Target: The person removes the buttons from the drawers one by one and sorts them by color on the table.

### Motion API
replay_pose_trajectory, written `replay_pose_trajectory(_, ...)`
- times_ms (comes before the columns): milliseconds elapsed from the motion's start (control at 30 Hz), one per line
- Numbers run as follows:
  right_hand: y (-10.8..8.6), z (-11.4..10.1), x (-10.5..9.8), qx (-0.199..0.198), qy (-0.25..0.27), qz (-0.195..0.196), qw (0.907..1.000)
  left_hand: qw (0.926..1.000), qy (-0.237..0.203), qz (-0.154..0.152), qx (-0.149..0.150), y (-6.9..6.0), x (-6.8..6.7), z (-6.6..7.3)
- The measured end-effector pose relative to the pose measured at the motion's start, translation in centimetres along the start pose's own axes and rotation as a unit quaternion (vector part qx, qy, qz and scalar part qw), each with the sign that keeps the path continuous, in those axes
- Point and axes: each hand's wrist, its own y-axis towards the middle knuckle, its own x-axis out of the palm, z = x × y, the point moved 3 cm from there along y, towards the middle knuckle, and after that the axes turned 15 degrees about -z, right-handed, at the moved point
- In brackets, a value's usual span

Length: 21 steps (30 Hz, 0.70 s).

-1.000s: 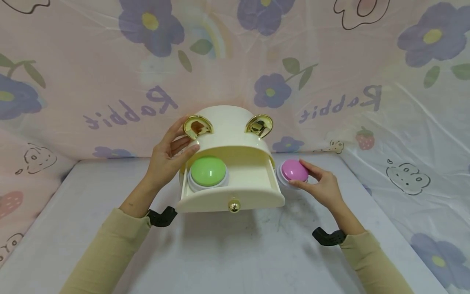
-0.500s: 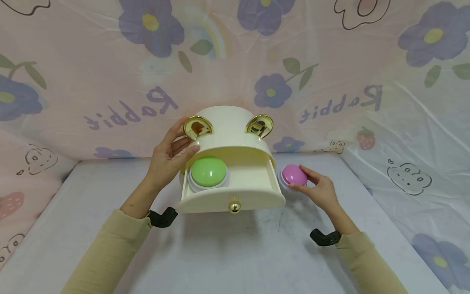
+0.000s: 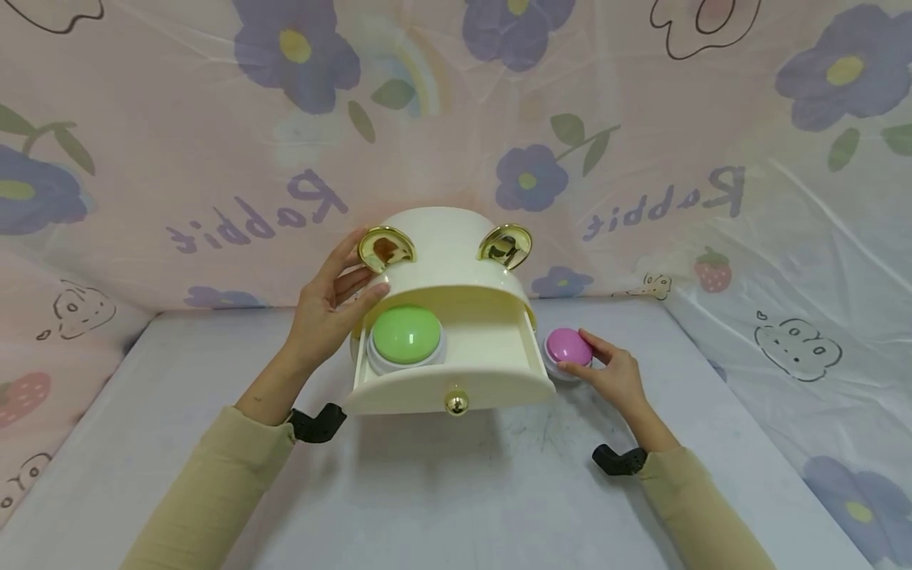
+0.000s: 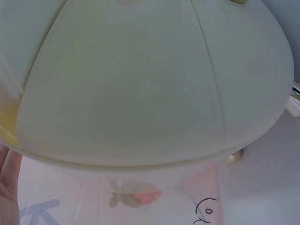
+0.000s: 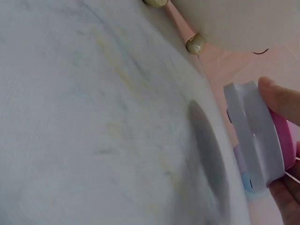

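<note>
A cream drawer box with two gold ears stands at mid-table in the head view. Its drawer is pulled out, with a gold knob on the front. Inside, at the left, sits a green push button on a white base. My left hand holds the box's left side by the ear, thumb on its front rim. Right of the drawer, my right hand pinches a pink push button between thumb and fingers. In the right wrist view, the button's white base hangs apart from its shadow on the table.
Behind the box rises a cloth backdrop with flowers and lettering, which also runs along both sides. The white tabletop stretches in front. Small gold feet show under the box.
My right hand and the pink button have moved down and slightly left in the head view; the button looks a little smaller. My left hand, the box and the green button have stayed put.
</note>
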Motion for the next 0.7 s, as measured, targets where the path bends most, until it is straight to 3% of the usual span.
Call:
replay_pose_trajectory(400, 1.3, 1.3, 0.9, 0.033, 0.004, -0.005, 0.9994, 1.0000, 0.003, 0.001, 0.008, -0.1, 0.0, 0.0)
replay_pose_trajectory(700, 1.6, 1.4, 1.2, 0.031, -0.009, -0.011, 0.9994, 1.0000, 0.000, 0.001, 0.010, 0.0, 0.1, 0.0)
